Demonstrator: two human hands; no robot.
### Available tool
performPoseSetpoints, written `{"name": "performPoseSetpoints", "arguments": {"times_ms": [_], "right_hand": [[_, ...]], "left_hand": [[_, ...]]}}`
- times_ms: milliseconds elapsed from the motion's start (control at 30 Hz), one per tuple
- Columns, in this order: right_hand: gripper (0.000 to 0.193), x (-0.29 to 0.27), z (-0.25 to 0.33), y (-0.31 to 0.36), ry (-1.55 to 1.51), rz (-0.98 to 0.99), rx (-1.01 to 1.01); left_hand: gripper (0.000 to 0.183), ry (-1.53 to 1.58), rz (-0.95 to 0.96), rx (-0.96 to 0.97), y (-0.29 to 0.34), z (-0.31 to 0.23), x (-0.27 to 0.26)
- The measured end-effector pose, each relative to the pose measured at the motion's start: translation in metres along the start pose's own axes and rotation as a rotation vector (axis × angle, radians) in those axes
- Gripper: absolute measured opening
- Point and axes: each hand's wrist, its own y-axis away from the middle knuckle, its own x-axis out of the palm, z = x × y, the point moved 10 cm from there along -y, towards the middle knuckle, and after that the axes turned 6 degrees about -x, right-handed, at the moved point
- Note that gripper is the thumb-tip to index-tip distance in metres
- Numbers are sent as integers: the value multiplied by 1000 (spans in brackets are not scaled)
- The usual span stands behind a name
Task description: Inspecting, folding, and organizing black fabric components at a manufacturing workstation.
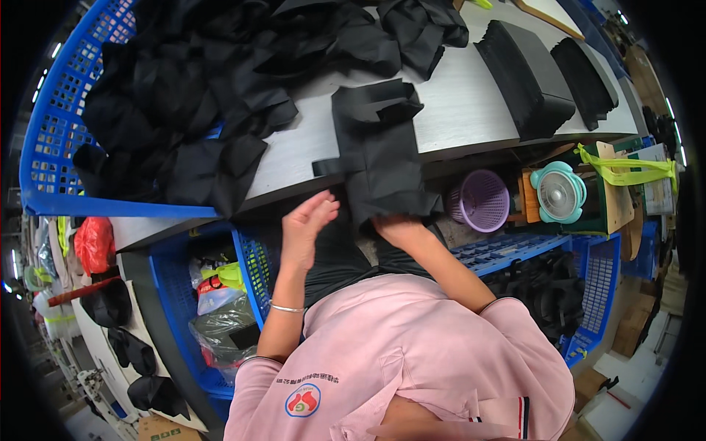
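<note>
A black fabric piece point(379, 151) lies over the table's near edge, its upper end folded on the tabletop and its lower end hanging toward my lap. A short black strap point(328, 167) sticks out from its left side. My right hand point(399, 231) holds the piece at its lower edge, with the fingertips hidden in the cloth. Just left of the fabric, my left hand point(309, 225) is raised with nothing in it, fingers stretched out and apart from the cloth.
A big heap of black fabric pieces point(198, 95) fills a blue crate point(55, 132) and spreads over the white table point(463, 110). Stacked black panels point(526, 77) stand at the right. Below are a purple basket point(482, 202), a small turquoise fan point(559, 192) and further blue crates point(173, 294).
</note>
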Motion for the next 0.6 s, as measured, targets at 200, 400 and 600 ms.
{"name": "performPoseSetpoints", "arguments": {"times_ms": [200, 400, 600], "right_hand": [[35, -42, 70, 3, -1064, 444, 99], [23, -173, -35, 14, -1471, -320, 405], [37, -116, -69, 16, -1464, -313, 597]], "left_hand": [[60, 175, 172, 50, 4, -14, 21], [63, 228, 175, 39, 18, -22, 12], [56, 314, 277, 11, 38, -10, 34]]}}
